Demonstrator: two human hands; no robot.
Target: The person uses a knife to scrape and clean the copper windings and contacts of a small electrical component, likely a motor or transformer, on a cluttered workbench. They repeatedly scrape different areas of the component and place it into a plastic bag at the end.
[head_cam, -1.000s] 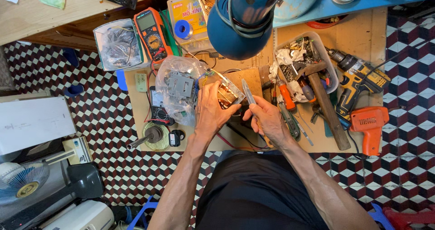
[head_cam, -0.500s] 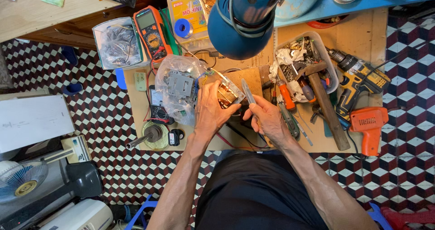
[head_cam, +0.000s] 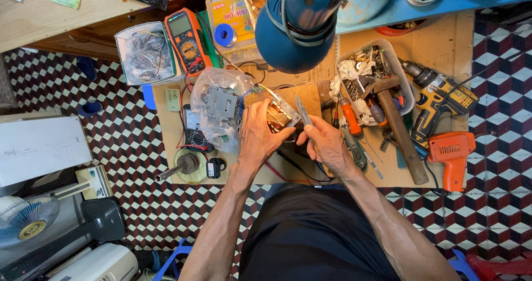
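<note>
- Head view, nearest first: the left hand [head_cam: 260,134] lies curled over a small electrical part with copper-coloured windings [head_cam: 279,116], gripping it against the bench [head_cam: 438,34]; its fingers cover most of the part.
- Just to the right of that hand, the right hand [head_cam: 326,143] pinches a slim grey metal blade [head_cam: 303,111] between thumb and fingers, its tip pointing up toward the edge of the wound part. Whether the tip touches the part I cannot tell.
- As a judgement, the work on the part looks mid-way: it is held and the tool is brought to it, but nothing shows as freed or taken off, and dark wires [head_cam: 299,170] trail loose below both hands.
- Left of the left hand sits a clear plastic bag with a grey switch-like fitting inside [head_cam: 220,106], and below that a round spool with a metal rod [head_cam: 185,166].
- Right of the right hand lie an orange-handled screwdriver [head_cam: 350,116], a wooden-handled hammer [head_cam: 400,129], a yellow cordless drill [head_cam: 438,101] and an orange power tool [head_cam: 451,153].
- Farther above the hands stand an orange multimeter [head_cam: 187,40], a clear tub of parts [head_cam: 145,54] and a blue lamp shade [head_cam: 296,23] that hangs over the bench.
</note>
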